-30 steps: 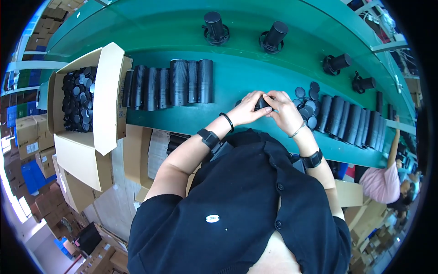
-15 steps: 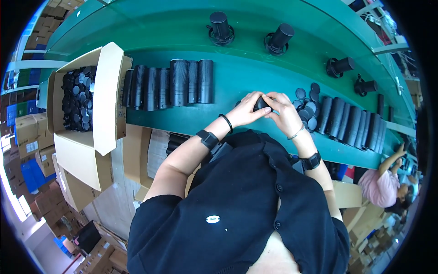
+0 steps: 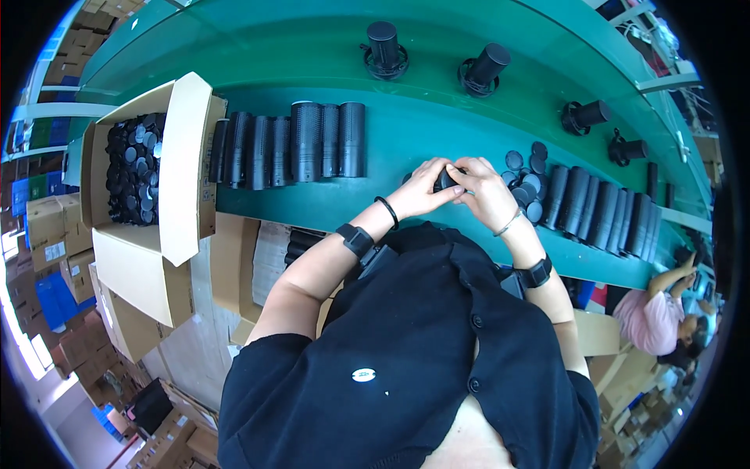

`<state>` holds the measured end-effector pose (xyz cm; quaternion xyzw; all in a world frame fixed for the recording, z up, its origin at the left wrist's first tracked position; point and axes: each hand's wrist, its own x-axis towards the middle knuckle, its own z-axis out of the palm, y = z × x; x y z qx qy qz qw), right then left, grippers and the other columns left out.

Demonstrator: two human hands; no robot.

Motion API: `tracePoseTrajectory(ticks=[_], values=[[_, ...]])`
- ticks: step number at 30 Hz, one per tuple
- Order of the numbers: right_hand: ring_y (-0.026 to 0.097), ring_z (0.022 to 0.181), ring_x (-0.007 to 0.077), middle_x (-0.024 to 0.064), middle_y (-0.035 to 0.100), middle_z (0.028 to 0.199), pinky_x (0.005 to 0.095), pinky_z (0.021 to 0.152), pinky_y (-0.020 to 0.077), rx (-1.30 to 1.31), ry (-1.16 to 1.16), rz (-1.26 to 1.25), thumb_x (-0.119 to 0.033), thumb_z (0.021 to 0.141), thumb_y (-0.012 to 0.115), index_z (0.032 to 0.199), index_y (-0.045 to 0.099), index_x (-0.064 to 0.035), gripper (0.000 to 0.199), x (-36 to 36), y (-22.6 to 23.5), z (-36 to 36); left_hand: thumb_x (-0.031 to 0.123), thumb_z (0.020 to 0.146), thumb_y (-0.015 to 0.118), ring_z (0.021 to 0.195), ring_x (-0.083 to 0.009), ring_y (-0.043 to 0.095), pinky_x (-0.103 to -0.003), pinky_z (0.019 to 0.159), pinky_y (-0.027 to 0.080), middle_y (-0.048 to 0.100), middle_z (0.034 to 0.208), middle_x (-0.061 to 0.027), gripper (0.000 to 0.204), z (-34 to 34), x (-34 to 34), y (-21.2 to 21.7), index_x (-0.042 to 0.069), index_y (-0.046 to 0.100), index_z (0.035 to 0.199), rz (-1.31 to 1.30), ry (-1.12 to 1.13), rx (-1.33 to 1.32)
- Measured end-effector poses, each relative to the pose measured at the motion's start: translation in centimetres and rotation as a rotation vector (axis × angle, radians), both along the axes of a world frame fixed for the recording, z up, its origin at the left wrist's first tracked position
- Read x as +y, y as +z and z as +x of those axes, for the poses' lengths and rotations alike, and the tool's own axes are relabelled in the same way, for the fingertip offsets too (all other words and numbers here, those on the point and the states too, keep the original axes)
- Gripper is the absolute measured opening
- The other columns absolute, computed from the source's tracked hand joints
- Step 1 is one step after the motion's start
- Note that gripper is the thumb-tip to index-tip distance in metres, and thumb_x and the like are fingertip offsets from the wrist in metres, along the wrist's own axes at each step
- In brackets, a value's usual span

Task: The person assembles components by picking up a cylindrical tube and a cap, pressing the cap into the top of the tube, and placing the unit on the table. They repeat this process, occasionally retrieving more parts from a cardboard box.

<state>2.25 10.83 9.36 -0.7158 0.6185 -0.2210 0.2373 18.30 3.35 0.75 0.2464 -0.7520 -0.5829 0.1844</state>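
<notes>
My left hand (image 3: 426,187) is wrapped round a black cylinder (image 3: 444,180), whose round end shows between my hands; a bit of dark body also shows at the left of my fingers. My right hand (image 3: 482,186) is closed on that end, with fingertips and thumb pressed against it. Most of the cylinder is hidden by my fingers. Close to my right hand lies a loose group of flat round discs (image 3: 533,212), some dark and some grey. Beyond them stretches a row of black cylinders (image 3: 574,197) lying side by side.
Several black perforated cylinders (image 3: 306,141) stand at the left, beside an open cardboard box (image 3: 180,168) of round discs. Along the far green strip sit black microphones (image 3: 383,48) in round mounts. A co-worker in a pink top (image 3: 652,320) is at the far right.
The microphones on the far strip have shifted slightly to the right. My fingers have moved a little over the cylinder's end, covering more of it. The cylinders on the table stay put.
</notes>
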Motion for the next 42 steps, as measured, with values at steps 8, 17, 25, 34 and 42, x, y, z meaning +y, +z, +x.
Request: tracePoseTrajectory(ticks=[8, 17, 25, 34, 42], values=[[0.056, 0.102, 0.0324, 0.0141, 0.06, 0.111, 0.0378, 0.086, 0.0504, -0.035, -0.056, -0.075, 0.005, 0.059, 0.076, 0.115, 0.064, 0.0005, 0.057, 0.7, -0.4, 0.2, 0.04, 0.085, 0.066, 0.114, -0.0356, 0.05, -0.045, 0.098, 0.039, 0.055, 0.119, -0.0161, 0.053, -0.4, 0.0, 0.1, 0.005, 0.05, 0.122, 0.011, -0.01, 0.02], [0.059, 0.094, 0.02, 0.0071, 0.064, 0.101, 0.0344, 0.087, 0.0487, -0.733, -0.194, 0.234, -0.013, 0.083, 0.071, 0.116, 0.067, -0.0069, 0.034, -0.2, -5.1, -2.0, 0.025, 0.081, 0.071, 0.11, -0.0325, 0.057, -0.041, 0.091, 0.047, 0.055, 0.117, -0.0212, 0.065, 0.1, -0.2, -1.2, 0.005, 0.034, 0.131, 0.263, -0.014, 0.139], [0.058, 0.065, 0.0082, 0.0025, 0.058, 0.097, 0.0207, 0.051, 0.0486, -0.941, -0.249, 0.504, -0.016, 0.089, 0.066, 0.118, 0.068, -0.0127, 0.029, -0.4, -4.9, -0.5, 0.023, 0.08, 0.077, 0.111, -0.0226, 0.055, -0.036, 0.094, 0.046, 0.055, 0.119, -0.0153, 0.075, 0.8, -0.5, 0.3, 0.007, 0.03, 0.136, 0.232, -0.03, 0.012], [0.056, 0.052, 0.0063, 0.0008, 0.065, 0.077, 0.0199, 0.045, 0.0476, -1.067, -0.396, 0.597, -0.021, 0.089, 0.068, 0.115, 0.069, -0.0131, 0.028, -2.0, -5.1, 0.2, 0.026, 0.078, 0.078, 0.114, -0.0218, 0.051, -0.035, 0.093, 0.045, 0.053, 0.117, -0.0135, 0.073, 1.0, -1.5, 0.3, 0.009, 0.033, 0.134, 0.15, 0.024, 0.015], [0.058, 0.05, 0.0073, 0.0028, 0.066, 0.071, 0.0188, 0.044, 0.0476, -1.135, -0.432, 0.654, -0.027, 0.09, 0.066, 0.118, 0.067, -0.0115, 0.031, -2.5, -5.2, 0.5, 0.029, 0.079, 0.078, 0.121, -0.0249, 0.046, -0.04, 0.101, 0.04, 0.049, 0.124, -0.0164, 0.081, 1.5, -1.8, 0.8, 0.008, 0.028, 0.138, 0.336, 0.025, 0.103]])
